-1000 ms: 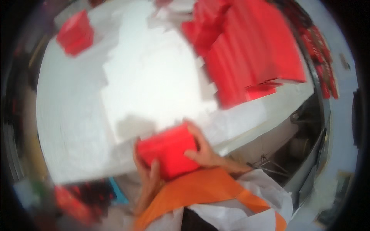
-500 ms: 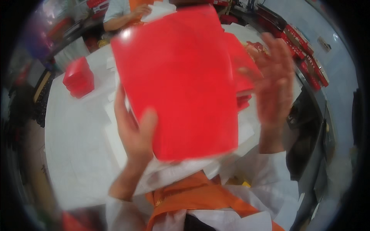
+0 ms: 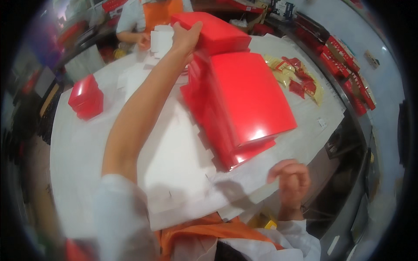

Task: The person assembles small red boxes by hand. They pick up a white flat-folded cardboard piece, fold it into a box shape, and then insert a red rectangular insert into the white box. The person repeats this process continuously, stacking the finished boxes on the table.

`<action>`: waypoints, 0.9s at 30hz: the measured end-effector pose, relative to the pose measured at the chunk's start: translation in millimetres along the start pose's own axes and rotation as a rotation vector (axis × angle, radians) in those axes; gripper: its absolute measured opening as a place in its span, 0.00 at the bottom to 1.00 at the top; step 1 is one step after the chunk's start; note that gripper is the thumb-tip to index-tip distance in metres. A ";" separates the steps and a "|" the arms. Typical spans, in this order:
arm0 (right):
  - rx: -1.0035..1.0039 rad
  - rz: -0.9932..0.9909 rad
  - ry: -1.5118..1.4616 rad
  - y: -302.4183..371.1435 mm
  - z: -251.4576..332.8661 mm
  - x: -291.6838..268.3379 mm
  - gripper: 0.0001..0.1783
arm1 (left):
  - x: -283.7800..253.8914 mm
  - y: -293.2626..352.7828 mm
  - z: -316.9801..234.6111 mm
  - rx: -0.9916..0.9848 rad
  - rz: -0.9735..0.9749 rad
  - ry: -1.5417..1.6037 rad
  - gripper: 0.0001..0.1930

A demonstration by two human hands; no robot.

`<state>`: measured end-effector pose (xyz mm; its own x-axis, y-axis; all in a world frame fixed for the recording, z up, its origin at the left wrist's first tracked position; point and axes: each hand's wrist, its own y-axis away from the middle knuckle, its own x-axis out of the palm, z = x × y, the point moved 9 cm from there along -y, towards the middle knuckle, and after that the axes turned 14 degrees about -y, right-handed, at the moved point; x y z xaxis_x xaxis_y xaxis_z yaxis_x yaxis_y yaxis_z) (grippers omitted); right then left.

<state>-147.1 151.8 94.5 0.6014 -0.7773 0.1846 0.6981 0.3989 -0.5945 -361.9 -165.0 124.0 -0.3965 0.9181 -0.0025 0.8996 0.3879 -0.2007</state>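
Note:
My left hand (image 3: 188,38) reaches to the far side of the table and grips the near left edge of a glossy red box (image 3: 213,31), thumb on top. That box is at the far end of a stack of red boxes (image 3: 254,98); whether it rests fully there I cannot tell. My right hand (image 3: 291,178) hangs near the table's front edge, right of the stack, fingers loosely bent and nothing in them. Flat white card sheets (image 3: 167,148) with notched edges lie left of the stack, under my left forearm.
A small red box stack (image 3: 87,96) stands at the table's left (image 3: 74,174). Red and yellow packets (image 3: 300,78) lie to the right. Across the table, a person in an orange apron (image 3: 162,13) has a hand by a white card piece (image 3: 162,41). Red cartons (image 3: 342,61) line the right wall.
The large red box held up before me has moved away to the far end of the stack, still in my left hand. My right hand has dropped toward the front edge, its fingers bending.

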 end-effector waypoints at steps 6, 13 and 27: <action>0.376 0.173 -0.039 13.2 -88.0 66.9 0.10 | -63.6 35.0 2.8 0.332 -0.072 -0.470 0.14; 0.170 0.620 0.587 5.5 -177.2 155.3 0.19 | -261.9 235.3 51.1 0.209 -0.438 -1.183 0.20; 0.190 0.904 1.058 39.7 -270.7 192.5 0.28 | -245.8 384.4 146.3 -0.201 -0.536 -1.150 0.25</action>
<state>-108.8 -113.7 -105.4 0.3512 -0.1792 -0.9190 0.3242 0.9441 -0.0602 54.5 -253.5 -95.9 -0.5544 0.0856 -0.8278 0.5515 0.7827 -0.2884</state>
